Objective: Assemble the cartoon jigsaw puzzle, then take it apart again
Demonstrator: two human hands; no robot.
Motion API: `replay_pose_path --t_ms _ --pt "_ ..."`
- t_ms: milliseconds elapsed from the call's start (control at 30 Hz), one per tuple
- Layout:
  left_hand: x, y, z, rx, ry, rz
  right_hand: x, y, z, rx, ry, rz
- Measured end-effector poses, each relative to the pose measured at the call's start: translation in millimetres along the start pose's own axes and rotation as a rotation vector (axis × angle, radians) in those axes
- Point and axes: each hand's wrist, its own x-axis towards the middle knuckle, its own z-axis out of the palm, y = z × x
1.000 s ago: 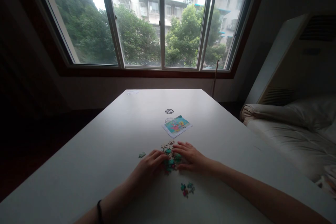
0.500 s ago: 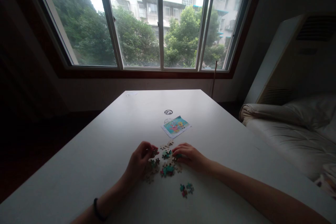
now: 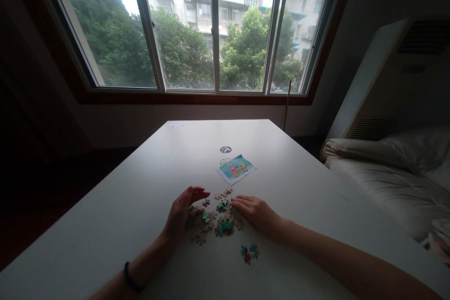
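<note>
Loose jigsaw puzzle pieces (image 3: 225, 226), some teal-printed and some pale side up, lie in a heap on the white table. My left hand (image 3: 183, 204) is at the heap's left side, fingers stretched out over it and holding nothing. Just below those fingertips lies a pink-and-purple puzzle piece (image 3: 206, 202). At the heap's right edge rests my right hand (image 3: 255, 212), palm down with fingers extended; whether a piece is under them is hidden. Nearer to me is a small separate group of pieces (image 3: 250, 253). A colourful cartoon picture sheet (image 3: 235, 169) lies beyond the heap.
The white table (image 3: 116, 225) stretches away towards a window (image 3: 214, 33). A round black-and-white mark (image 3: 225, 149) shows on its top past the picture sheet. On the right stands a pale sofa (image 3: 379, 183), with a tall cabinet-like unit (image 3: 372, 75) behind it.
My left hand has let go of the pink-and-purple piece, opened its fingers and drawn slightly left. My right hand's fingers have straightened a little; it has barely shifted.
</note>
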Motion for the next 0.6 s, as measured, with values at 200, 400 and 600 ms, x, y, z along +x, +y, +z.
replay_pose_path --t_ms 200,400,600 --pt "3.4 -7.9 -3.7 -0.011 0.011 -0.004 3.0 -3.9 -2.0 0.049 0.048 0.055" --pt "7.7 -12.7 -4.3 -0.011 0.06 0.026 -0.1 1.5 1.9 0.201 0.101 0.14" --pt "9.3 -11.2 -3.5 0.062 0.071 0.025 1.4 15.6 3.2 0.506 0.3 0.413"
